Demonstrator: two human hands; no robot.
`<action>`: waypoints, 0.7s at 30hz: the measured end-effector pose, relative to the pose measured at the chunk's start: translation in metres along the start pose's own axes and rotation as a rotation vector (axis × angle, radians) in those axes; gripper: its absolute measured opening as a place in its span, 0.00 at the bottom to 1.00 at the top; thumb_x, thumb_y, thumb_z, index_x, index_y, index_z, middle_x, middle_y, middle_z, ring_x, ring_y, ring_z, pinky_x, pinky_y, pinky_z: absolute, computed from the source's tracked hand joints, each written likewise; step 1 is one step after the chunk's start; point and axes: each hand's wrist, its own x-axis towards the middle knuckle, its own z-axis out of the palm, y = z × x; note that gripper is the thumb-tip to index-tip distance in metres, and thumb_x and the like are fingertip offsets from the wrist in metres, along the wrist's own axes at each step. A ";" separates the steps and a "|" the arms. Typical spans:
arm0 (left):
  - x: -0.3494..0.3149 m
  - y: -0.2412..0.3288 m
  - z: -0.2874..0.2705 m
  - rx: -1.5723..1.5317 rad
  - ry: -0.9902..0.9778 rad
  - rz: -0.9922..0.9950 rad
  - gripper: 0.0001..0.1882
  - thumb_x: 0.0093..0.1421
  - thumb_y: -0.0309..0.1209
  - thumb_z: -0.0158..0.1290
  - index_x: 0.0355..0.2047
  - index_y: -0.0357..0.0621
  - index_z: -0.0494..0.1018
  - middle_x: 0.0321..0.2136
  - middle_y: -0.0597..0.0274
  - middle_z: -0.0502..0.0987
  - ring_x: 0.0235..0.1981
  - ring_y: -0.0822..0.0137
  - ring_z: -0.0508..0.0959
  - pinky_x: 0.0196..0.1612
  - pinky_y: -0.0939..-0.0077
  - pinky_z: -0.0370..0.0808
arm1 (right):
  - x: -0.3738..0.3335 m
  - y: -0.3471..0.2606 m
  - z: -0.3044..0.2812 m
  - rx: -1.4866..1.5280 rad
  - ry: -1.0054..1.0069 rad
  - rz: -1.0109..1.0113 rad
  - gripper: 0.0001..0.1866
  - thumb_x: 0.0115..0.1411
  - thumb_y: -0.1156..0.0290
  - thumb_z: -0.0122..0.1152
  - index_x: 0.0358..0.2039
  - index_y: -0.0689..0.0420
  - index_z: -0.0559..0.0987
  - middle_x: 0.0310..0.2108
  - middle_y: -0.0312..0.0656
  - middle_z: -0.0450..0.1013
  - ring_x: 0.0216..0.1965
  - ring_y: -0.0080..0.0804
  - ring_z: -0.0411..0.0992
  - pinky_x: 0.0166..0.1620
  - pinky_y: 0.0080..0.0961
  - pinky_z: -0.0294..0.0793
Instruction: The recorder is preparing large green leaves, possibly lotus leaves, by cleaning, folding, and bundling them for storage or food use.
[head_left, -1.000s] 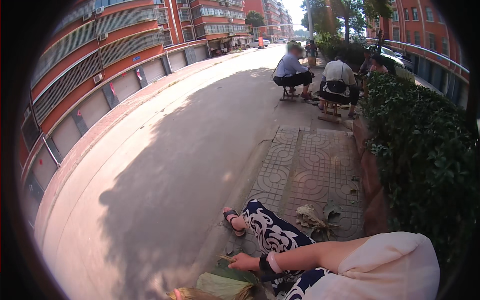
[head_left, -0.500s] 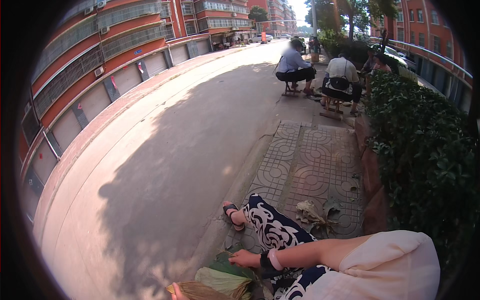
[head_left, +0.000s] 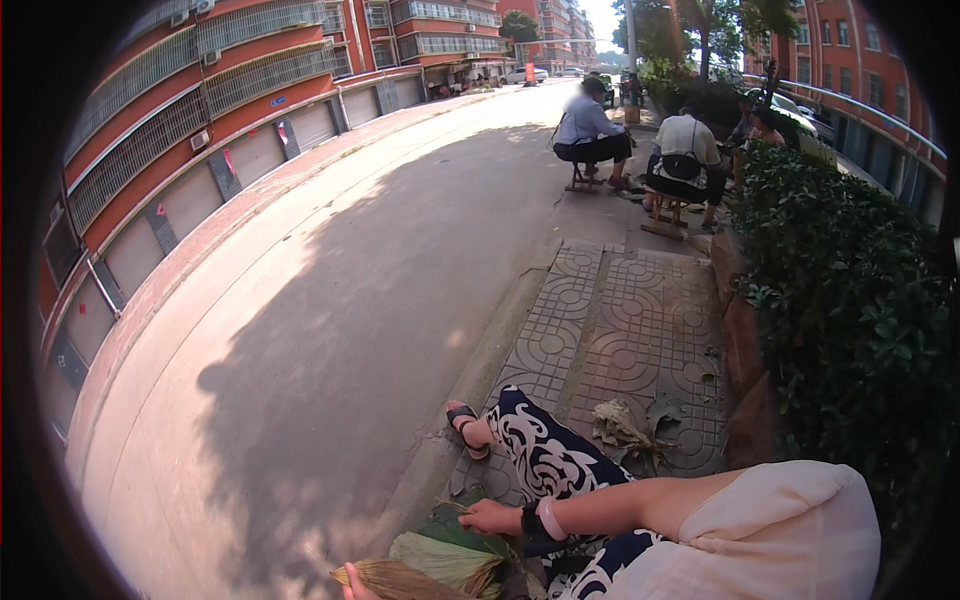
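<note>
At the lower edge, my left hand (head_left: 357,584) is closed on a folded, dry brown leaf (head_left: 400,577), its thumb on top; the rest of this hand is cut off. To its right, my right hand (head_left: 490,516), with a black band and a pink bangle at the wrist, pinches the edge of a large dark green leaf (head_left: 447,526). A thin stem end pokes out by its fingertips. Between both hands lies a pale green pleated leaf (head_left: 440,560), its ribs gathering to the right. My patterned trouser leg (head_left: 550,445) is just beyond.
Withered leaves (head_left: 622,425) lie on the patterned paving (head_left: 625,340). A hedge (head_left: 850,270) behind a low kerb (head_left: 742,330) borders the right. People sit on low stools farther off, one in a white shirt (head_left: 685,140). The road (head_left: 330,350) runs along the left.
</note>
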 end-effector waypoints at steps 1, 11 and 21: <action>0.001 -0.001 -0.001 -0.021 -0.009 -0.006 0.11 0.57 0.31 0.53 0.38 0.38 0.69 0.36 0.52 0.74 0.37 0.58 0.77 0.40 0.63 0.77 | -0.001 0.000 0.000 -0.004 0.001 -0.004 0.16 0.62 0.59 0.56 0.28 0.61 0.78 0.14 0.35 0.65 0.14 0.23 0.60 0.19 0.24 0.58; 0.007 -0.007 0.001 -0.079 -0.026 -0.010 0.11 0.56 0.32 0.53 0.36 0.37 0.69 0.35 0.52 0.75 0.36 0.58 0.78 0.39 0.63 0.77 | 0.001 0.003 0.001 -0.014 -0.009 0.010 0.16 0.62 0.59 0.56 0.28 0.60 0.79 0.14 0.34 0.65 0.14 0.22 0.60 0.19 0.23 0.58; 0.006 -0.010 0.008 -0.079 -0.021 0.020 0.12 0.57 0.35 0.53 0.34 0.38 0.68 0.32 0.54 0.74 0.32 0.59 0.77 0.37 0.63 0.78 | 0.001 0.001 0.001 -0.004 -0.037 0.021 0.17 0.63 0.60 0.55 0.28 0.62 0.78 0.14 0.34 0.64 0.14 0.23 0.60 0.19 0.24 0.58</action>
